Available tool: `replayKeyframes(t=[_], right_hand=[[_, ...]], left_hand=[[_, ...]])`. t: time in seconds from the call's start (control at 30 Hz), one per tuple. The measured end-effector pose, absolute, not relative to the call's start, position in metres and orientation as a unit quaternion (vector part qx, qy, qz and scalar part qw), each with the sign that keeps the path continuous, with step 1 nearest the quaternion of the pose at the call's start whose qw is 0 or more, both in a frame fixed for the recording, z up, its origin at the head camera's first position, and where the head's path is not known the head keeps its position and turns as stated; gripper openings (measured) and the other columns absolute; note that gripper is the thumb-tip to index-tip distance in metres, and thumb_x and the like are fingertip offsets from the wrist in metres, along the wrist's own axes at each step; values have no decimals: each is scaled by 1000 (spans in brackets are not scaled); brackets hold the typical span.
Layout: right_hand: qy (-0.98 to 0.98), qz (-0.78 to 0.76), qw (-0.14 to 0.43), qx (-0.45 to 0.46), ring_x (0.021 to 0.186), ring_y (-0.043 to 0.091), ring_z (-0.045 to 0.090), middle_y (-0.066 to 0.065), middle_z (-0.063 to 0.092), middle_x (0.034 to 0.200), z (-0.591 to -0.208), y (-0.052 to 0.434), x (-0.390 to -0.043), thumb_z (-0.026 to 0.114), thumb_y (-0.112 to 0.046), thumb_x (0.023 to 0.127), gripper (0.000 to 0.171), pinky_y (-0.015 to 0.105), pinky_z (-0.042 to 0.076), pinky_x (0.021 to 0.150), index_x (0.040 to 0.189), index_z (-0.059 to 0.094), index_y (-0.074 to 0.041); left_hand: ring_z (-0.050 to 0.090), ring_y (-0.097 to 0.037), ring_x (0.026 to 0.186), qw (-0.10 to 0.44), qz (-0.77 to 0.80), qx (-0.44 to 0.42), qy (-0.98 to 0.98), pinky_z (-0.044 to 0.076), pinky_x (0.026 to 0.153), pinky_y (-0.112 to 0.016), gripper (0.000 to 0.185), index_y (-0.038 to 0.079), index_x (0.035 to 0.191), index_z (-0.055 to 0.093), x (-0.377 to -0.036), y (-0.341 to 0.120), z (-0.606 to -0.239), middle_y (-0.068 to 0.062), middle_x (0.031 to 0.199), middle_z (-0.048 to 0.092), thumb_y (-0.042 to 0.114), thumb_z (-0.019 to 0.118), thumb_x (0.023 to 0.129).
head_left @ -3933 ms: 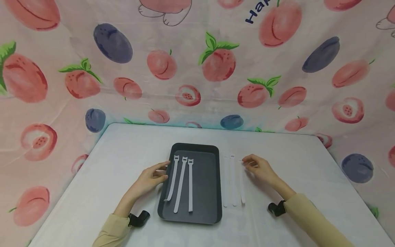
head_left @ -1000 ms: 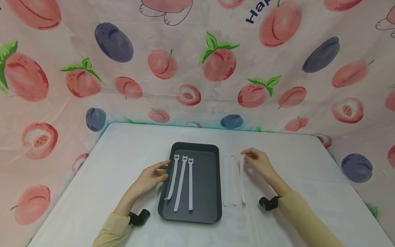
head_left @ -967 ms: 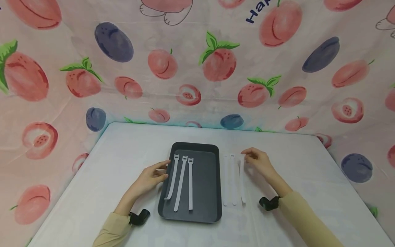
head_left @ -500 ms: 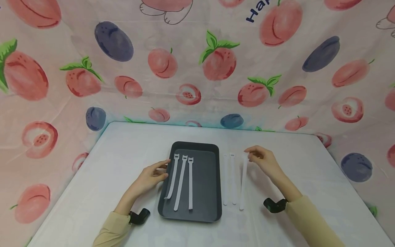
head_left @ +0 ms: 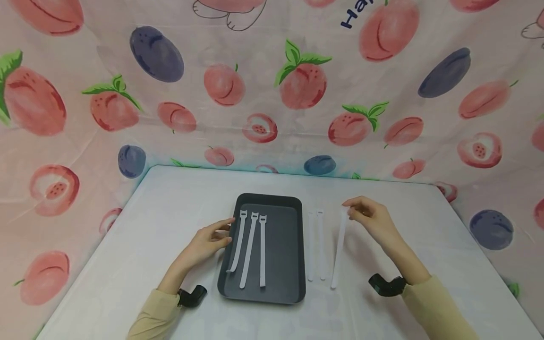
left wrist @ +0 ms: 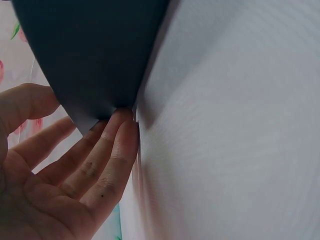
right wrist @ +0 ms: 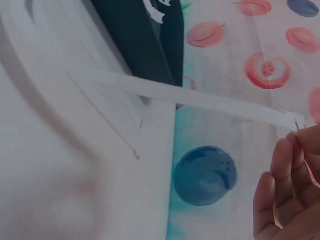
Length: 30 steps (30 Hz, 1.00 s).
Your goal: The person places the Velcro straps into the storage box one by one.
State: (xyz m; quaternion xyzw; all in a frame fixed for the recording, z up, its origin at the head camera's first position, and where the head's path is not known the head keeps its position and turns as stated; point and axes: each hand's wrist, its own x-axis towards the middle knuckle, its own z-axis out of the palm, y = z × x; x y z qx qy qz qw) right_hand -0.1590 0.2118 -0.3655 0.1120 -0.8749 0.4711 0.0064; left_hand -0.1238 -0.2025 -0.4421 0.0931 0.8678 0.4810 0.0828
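Right hand (head_left: 371, 219) pinches the far end of a white strap (head_left: 338, 250) between fingertips, lifting it; the strap's near end seems to rest on the table (head_left: 140, 245), though white on white blurs it. Its long axis runs away from the person, beside two straps (head_left: 316, 245) lying flat. Left hand (head_left: 208, 242) lies open, straight fingers touching the dark tray (head_left: 286, 264) at its left rim; three more straps (head_left: 251, 248) lie inside

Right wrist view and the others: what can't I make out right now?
- Right wrist view: right hand cut off by the frame edge; its grip on the lifted strap is hidden.
- Left wrist view: tray fills the frame, hiding its straps.
- Head view: strap on white table, edges faint.
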Motion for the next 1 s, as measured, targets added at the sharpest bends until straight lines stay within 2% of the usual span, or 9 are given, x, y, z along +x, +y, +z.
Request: replayKeyframes(t=[0.13,0.37,0.7,1.0], right_hand=[[-868,481,8,120,82,7,63,-3,61,89,-358,212,-156,56,-12,95,24,18,51,78,116,63,-2],[-862,488,13,134,85,7,64,-7,60,90,-345,205,-149,57,-15,96,23,16,51,79,115,64,-5],[-843,512,24,166,81,4,62,-6,60,89,-332,180,-146,57,-11,95,21,16,52,79,112,65,-1],[-822,542,-2,171,81,11,63,-1,61,90,-335,153,-154,59,-10,95,19,20,53,80,110,66,-2]], left_hand=[[62,-38,114,82,480,95,869,48,94,-52,52,13,143,46,-124,-203,-442,-24,134,54,18,61,94],[62,-37,114,81,478,87,870,48,96,-51,53,15,144,46,-124,-202,-443,-22,134,55,16,62,93],[61,-38,115,84,481,88,868,48,96,-52,53,14,144,45,-126,-203,-444,-23,134,54,16,61,93],[61,-37,115,88,484,85,866,48,97,-51,53,15,144,45,-125,-202,-445,-22,135,54,16,61,93]])
